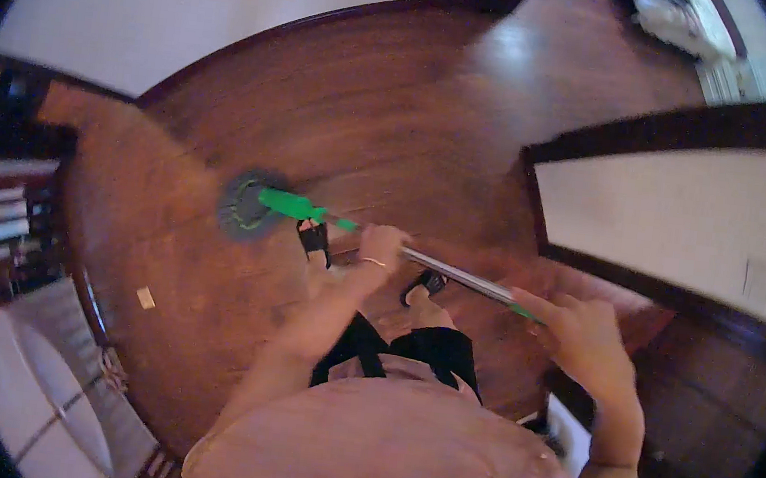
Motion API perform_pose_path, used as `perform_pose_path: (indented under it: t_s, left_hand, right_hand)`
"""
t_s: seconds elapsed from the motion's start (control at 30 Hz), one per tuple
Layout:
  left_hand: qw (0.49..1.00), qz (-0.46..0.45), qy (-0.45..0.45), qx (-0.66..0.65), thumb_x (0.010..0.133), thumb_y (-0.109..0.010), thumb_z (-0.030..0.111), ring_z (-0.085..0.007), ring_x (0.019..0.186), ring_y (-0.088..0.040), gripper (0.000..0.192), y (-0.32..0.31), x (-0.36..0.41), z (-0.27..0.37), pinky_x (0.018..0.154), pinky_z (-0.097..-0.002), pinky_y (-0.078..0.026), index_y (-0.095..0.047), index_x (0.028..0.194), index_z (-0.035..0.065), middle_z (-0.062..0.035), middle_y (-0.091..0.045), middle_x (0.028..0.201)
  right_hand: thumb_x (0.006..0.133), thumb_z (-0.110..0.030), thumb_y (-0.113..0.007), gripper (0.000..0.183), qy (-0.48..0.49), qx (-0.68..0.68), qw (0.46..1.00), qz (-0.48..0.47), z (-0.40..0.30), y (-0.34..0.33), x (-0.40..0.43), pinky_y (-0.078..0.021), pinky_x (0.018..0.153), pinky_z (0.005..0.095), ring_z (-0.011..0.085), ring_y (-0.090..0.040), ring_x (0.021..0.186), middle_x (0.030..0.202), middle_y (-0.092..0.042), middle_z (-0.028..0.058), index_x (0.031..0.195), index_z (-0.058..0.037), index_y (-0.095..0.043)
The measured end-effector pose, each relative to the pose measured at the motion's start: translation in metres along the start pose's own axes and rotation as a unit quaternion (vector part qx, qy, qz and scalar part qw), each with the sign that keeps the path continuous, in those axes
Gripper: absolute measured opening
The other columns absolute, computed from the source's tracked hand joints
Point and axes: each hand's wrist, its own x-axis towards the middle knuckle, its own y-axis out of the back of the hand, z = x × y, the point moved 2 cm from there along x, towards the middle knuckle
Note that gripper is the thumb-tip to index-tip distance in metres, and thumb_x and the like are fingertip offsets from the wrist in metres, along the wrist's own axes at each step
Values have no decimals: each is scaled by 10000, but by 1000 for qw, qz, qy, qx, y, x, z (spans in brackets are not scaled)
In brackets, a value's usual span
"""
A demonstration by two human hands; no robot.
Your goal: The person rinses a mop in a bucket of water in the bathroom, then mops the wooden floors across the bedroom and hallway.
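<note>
Both of my hands grip the handle of a spin mop, a metal pole [456, 272] with green fittings. My left hand [382, 242] wraps the pole near its lower green section. My right hand [574, 322] holds the upper end, around the green grip. The green plastic neck [288, 204] slants down to the left. It meets a round grey mop head [246, 204], which is on the wooden floor [366, 132] and looks slightly blurred. The neck passes close above the toes of my left sandal [314, 237].
A small pale flat piece [146, 297] lies on the floor at left. Beyond it stand a shelf with stacked items [3, 220] and a white rounded object [53, 379]. A wall [239, 7] runs ahead, a white wall panel [672, 220] and dark wooden furniture [701, 412] at right.
</note>
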Motion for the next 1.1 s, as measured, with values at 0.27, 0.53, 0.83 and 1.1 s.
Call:
perform_pose_path:
  t_s: [0.27, 0.53, 0.83, 1.1]
  left_hand:
    - [973, -47, -214, -70, 675, -612, 127, -234, 862, -572, 170, -102, 50, 275, 875, -419, -371, -685, 775, 245, -35, -627, 820]
    - [895, -239, -378, -6, 619, -697, 120, -258, 867, -567, 238, -196, 7, 391, 858, -418, -402, -665, 830, 227, -43, -614, 829]
    - [789, -370, -483, -81, 612, -628, 94, -249, 866, -572, 205, -267, -75, 458, 865, -412, -397, -652, 778, 212, -50, -612, 816]
    - [811, -284, -504, -92, 648, -565, 177, -244, 799, -614, 86, -196, -18, 401, 695, -383, -460, -628, 698, 147, -71, -636, 755]
  right_hand:
    - [765, -133, -545, 405, -273, -62, 959, -50, 96, -18, -201, -414, 498, 382, 268, -556, 549, 635, -538, 94, 1164, -200, -521]
    - [659, -83, -658, 552, -375, 96, 919, -78, 104, -67, -292, -412, 623, 430, 330, -566, 655, 708, -586, 150, 1182, -169, -505]
    - [819, -227, -534, 327, -431, 15, 888, -158, 91, -47, -334, -433, 442, 373, 247, -541, 493, 708, -623, 76, 1145, -197, -556]
    - [767, -173, -587, 255, -374, 154, 912, -67, 100, -27, -307, -450, 577, 386, 305, -577, 671, 787, -605, 161, 1004, -79, -585]
